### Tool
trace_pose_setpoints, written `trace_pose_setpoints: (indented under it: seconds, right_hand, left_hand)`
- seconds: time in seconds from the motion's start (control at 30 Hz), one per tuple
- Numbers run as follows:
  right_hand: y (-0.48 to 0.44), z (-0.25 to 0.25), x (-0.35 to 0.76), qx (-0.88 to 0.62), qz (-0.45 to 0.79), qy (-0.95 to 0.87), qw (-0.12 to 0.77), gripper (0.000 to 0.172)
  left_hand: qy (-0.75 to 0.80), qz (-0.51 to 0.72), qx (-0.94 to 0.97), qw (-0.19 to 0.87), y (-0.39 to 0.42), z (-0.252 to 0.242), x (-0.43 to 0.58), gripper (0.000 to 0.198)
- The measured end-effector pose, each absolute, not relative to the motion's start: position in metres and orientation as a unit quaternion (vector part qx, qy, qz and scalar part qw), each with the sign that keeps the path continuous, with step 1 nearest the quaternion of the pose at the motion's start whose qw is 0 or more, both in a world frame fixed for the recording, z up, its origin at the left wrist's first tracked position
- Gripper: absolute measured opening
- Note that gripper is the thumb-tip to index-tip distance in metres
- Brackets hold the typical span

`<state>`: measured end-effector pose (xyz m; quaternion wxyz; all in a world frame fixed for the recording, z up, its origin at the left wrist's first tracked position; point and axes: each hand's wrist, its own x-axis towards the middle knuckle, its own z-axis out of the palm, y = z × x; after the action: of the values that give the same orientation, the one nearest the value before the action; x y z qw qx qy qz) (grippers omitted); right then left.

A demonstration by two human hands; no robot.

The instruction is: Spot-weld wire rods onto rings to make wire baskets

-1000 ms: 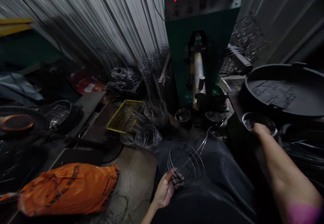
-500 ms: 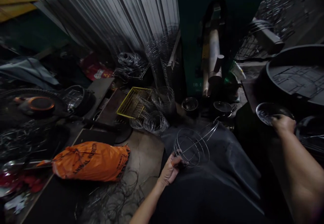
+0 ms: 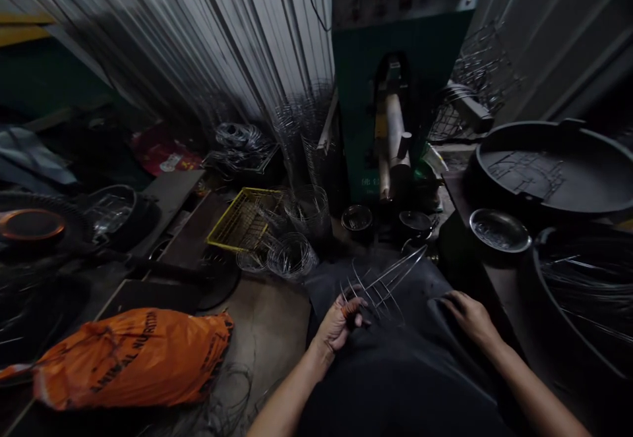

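My left hand (image 3: 342, 321) is closed on a round wire frame (image 3: 380, 292), made of curved wires crossed by long straight ones. The frame is tilted above the dark apron (image 3: 420, 345) on my lap, its straight wires pointing up and to the right. On the right, my right hand (image 3: 469, 318) hovers over or touches the apron near my knee. Its fingers are drawn together, and whatever may be between them is too small and dark to make out. Beyond this hand a shallow metal bowl (image 3: 499, 231) holds small shiny pieces.
Ahead stands a green machine (image 3: 356, 167) with a thick metal arm (image 3: 395, 127). A large round pan (image 3: 583, 206) and a tub of wires (image 3: 541, 272) lie right. To the left are a yellow wire basket (image 3: 212, 239), wire coils (image 3: 291, 256) and an orange sack (image 3: 138, 364).
My right hand has come away from the metal bowl, inward and down to the apron. The wire frame has turned in my left hand. The whole view has shifted.
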<state>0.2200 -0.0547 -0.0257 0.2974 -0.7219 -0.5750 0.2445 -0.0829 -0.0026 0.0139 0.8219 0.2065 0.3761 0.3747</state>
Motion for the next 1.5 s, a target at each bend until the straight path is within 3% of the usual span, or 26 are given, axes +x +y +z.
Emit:
trace_pose_setpoints:
  seconds: [0.13,0.3,0.43,1.5]
  right_hand:
    - [-0.046,-0.007,0.225,-0.741,0.225,-0.584,0.243,0.031]
    - [0.005,0.046,0.171,-0.683,0.355,-0.484,0.416,0.035]
    - [0.034,0.066,0.133,-0.608,0.422,-0.446,0.503,0.035]
    - [0.138,0.056,0.148,-0.494,0.492,-0.339,0.631,0.03]
  left_hand:
    - [0.388,0.409,0.185,0.805,-0.003,0.016,-0.073,0.04]
    - [0.38,0.453,0.178,0.787,0.004,0.028,-0.054,0.044]
    - [0.373,0.484,0.183,0.77,0.011,0.035,-0.044,0.042]
    - [0.387,0.514,0.197,0.74,0.098,0.056,-0.004,0.043]
